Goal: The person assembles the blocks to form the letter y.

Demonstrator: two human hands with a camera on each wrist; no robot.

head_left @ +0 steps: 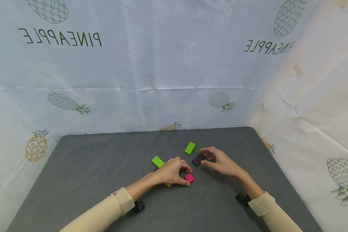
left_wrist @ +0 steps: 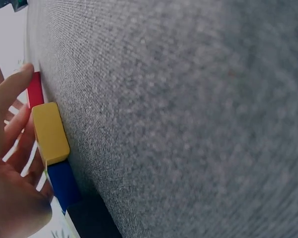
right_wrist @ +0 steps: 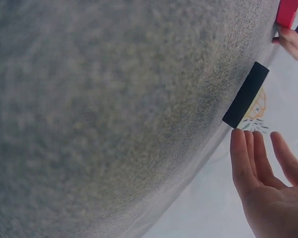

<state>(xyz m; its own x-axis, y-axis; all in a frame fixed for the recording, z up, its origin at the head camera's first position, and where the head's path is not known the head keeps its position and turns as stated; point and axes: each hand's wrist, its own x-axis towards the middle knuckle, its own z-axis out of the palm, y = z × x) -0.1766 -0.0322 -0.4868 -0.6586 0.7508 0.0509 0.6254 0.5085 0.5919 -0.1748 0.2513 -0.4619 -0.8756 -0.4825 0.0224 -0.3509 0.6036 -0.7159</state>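
My left hand (head_left: 171, 171) pinches a red block (head_left: 189, 177) between thumb and fingers, low over the grey table. Under that hand lies a yellow block (left_wrist: 50, 133), with a blue block (left_wrist: 63, 184) and a black block (left_wrist: 92, 218) following it in a row. A lime green block (head_left: 158, 161) shows just beyond the hand. To the right, a dark block (head_left: 198, 159) lies flat at the fingertips of my right hand (head_left: 222, 162). That hand's fingers are relaxed and spread, with the thumb apart from them in the head view.
Another lime green block (head_left: 189, 148) lies farther back on the grey table (head_left: 98, 167). White cloth (head_left: 174, 64) printed with pineapples hangs behind the table and along its sides. Black wrist straps (head_left: 242, 199) are worn at both sleeves.
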